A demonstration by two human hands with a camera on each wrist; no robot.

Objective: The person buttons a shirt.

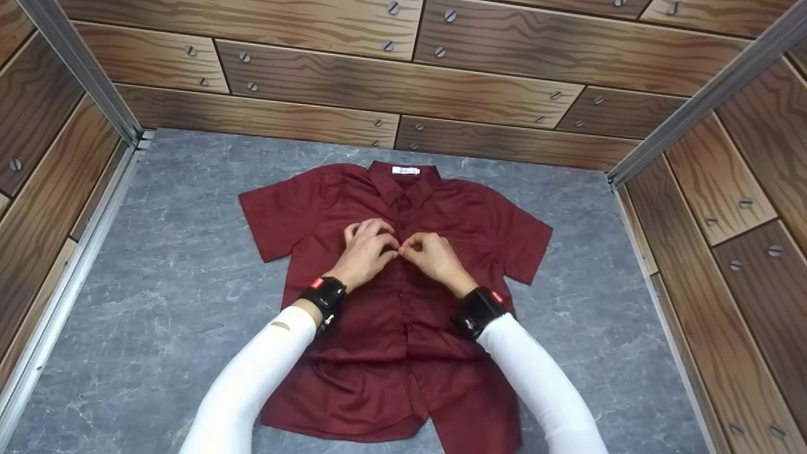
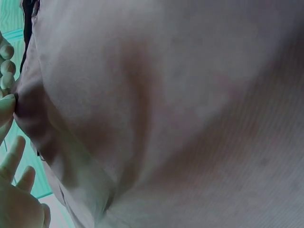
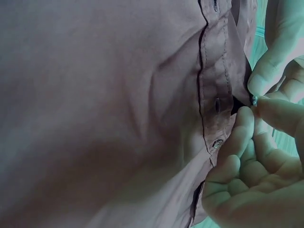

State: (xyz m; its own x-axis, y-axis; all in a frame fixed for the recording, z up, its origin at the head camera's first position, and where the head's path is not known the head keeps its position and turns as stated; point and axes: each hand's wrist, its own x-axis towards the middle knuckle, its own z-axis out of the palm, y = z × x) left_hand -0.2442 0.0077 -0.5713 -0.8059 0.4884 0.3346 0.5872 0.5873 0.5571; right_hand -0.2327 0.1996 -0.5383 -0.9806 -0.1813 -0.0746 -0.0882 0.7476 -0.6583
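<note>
A dark red short-sleeved shirt lies front up and spread out, its collar away from me. Both hands meet over its front placket at chest height. My left hand pinches the placket between thumb and fingertips, the other fingers bent above the cloth. Opposite it, my right hand pinches the same spot with thumb and forefinger. A small button shows between the fingertips in the right wrist view. Another button and a buttonhole sit along the placket nearby. Fingertips partly hide the pinched button.
The shirt rests on a grey marbled surface. Wood-patterned panels wall it in at the back and both sides, with metal rails along the edges. Lower down, the shirt's two front hems spread apart.
</note>
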